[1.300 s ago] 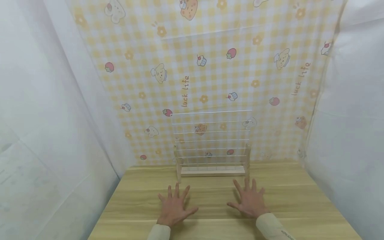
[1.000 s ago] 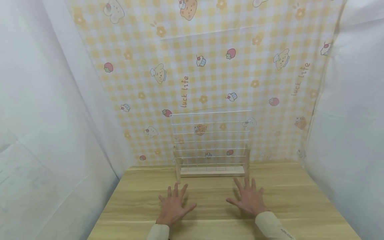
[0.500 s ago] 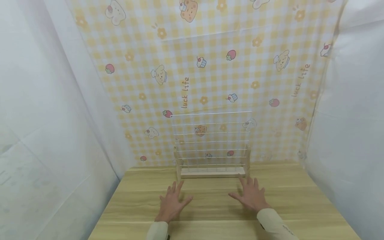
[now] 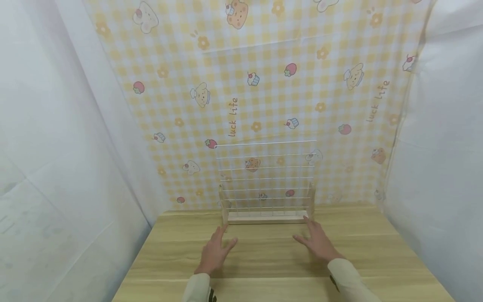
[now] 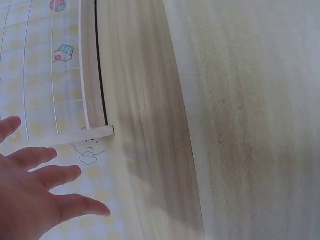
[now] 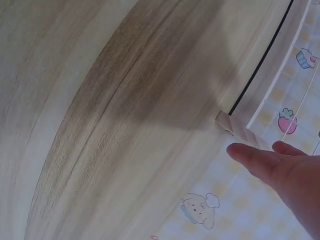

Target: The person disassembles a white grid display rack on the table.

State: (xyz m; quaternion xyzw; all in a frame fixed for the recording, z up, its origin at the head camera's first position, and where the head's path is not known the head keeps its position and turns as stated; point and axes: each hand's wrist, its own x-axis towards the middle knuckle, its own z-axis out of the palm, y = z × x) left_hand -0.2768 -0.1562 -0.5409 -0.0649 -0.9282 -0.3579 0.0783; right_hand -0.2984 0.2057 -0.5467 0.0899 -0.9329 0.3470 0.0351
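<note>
both hands are hovering low over the wooden table (image 4: 377,251), palms down and holding nothing. the left hand (image 4: 216,251) is stretching its straight, relaxed fingers forward, and just ahead of its fingertips the left wooden post (image 4: 224,209) of the wire rack (image 4: 266,180) is standing. the right hand (image 4: 318,242) is lying open too, fingers straight, its fingertips sitting right beside the rack's right end; whether they are touching the wood i cannot tell. the rack is standing upright between and just beyond the two hands, at the far edge of the table. behind it the yellow checked cloth (image 4: 264,84) with cartoon prints is hanging, and pale sheets (image 4: 56,147) are closing in on both sides.
</note>
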